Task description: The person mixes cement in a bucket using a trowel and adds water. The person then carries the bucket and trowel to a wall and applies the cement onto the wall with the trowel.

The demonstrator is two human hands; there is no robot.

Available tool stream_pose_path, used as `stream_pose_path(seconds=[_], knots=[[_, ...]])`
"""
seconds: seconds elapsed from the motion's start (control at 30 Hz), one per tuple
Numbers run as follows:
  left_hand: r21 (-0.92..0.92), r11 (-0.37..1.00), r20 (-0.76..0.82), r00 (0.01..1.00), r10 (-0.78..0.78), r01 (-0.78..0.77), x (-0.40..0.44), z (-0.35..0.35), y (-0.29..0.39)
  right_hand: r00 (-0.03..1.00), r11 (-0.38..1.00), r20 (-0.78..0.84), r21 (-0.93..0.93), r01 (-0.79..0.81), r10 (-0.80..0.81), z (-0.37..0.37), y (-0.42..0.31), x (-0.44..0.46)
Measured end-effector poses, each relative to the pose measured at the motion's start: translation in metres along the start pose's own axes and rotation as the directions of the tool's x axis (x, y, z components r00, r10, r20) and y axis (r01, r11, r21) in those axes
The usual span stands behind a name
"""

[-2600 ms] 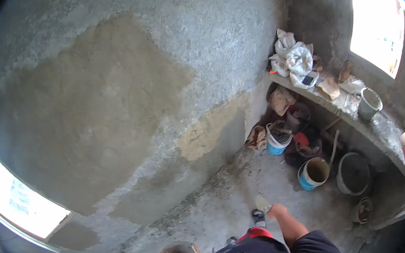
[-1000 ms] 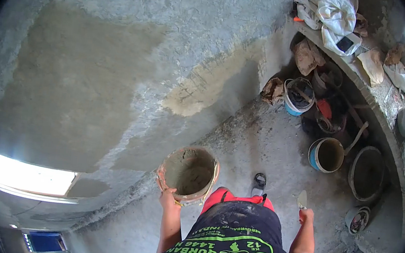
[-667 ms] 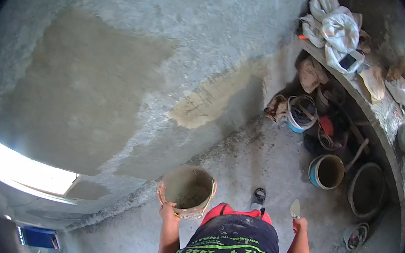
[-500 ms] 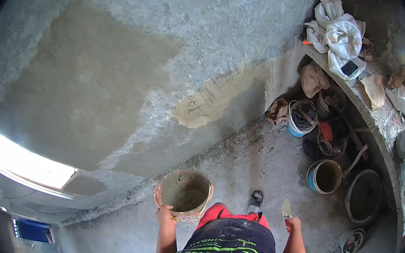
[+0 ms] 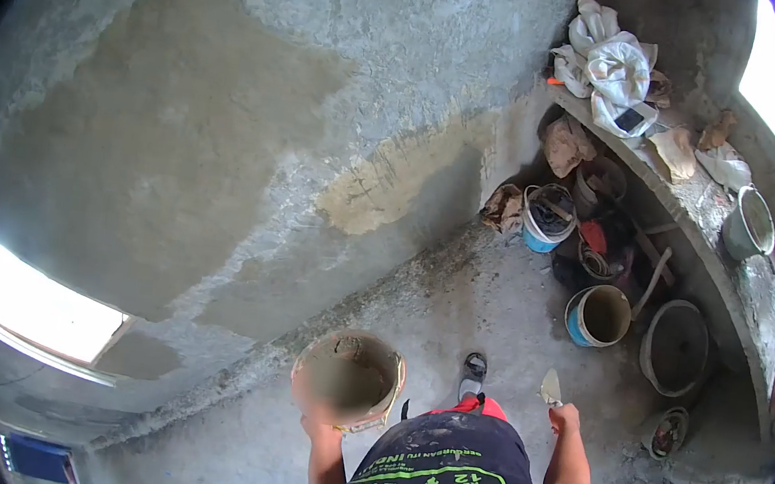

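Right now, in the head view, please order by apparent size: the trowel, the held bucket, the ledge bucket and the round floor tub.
Held bucket
Round floor tub
Ledge bucket
Trowel
Nearness to the camera may enlarge the first.

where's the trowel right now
In the head view, the trowel is in the right hand, below and right of centre, just right of the sandal and below the blue-and-white bucket.

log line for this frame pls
left hand: holding bucket at near rim, grip blurred | right hand: gripping trowel, blade pointing away | blue-white pail: on floor, front right
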State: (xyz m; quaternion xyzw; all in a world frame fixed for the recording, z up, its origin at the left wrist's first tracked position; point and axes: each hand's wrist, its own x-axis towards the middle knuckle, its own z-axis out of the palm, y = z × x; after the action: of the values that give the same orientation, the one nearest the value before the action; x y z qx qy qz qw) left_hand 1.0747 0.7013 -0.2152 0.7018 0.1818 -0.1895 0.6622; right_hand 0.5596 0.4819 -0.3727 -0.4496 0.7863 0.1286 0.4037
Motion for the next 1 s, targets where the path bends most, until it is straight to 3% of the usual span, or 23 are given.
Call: stream_pose_path(seconds=[0.1,0.23,0.47,0.57,0.7,0.77,0.9,1.0], knots=[[-0.026,0.999,0.023,1.0,-0.019,0.019,-0.005,-0.042,-0.02,0.999,0.992,-0.01,-0.116,-0.042,0.042,0.011,0.049,-0.038],[-0.057,0.998,0.032,0.999,-0.039,0.041,-0.017,-0.074,-0.043,0.977,0.972,-0.007,-0.095,-0.215,0.215,0.001,0.075,-0.097],[0.016,0.999,-0.035,0.999,-0.036,0.036,-0.043,-0.131,-0.074,0.972,0.955,-0.07,-0.187,-0.232,0.223,-0.004,0.143,-0.086],[0.038,0.999,-0.052,0.999,-0.011,0.013,-0.065,-0.148,-0.076,0.976,0.974,-0.097,-0.098,-0.202,0.193,-0.018,0.13,-0.098],[0.021,0.999,-0.133,0.99,0.042,-0.039,-0.081,-0.161,-0.098,0.984,0.981,-0.129,-0.134,-0.138,0.121,-0.021,0.128,-0.047],[0.027,0.998,-0.165,0.984,0.062,-0.058,-0.098,-0.16,-0.109,0.997,0.992,-0.033,-0.095,-0.079,0.076,-0.035,0.112,-0.04],[-0.017,0.999,-0.244,0.969,0.044,-0.05,-0.131,-0.122,-0.111,0.998,0.991,0.024,-0.118,0.055,-0.052,-0.071,0.11,0.002],[-0.015,1.0,-0.297,0.955,0.012,-0.017,-0.162,-0.092,-0.106,0.994,0.994,-0.019,0.029,0.105,-0.105,-0.107,0.118,0.011]])
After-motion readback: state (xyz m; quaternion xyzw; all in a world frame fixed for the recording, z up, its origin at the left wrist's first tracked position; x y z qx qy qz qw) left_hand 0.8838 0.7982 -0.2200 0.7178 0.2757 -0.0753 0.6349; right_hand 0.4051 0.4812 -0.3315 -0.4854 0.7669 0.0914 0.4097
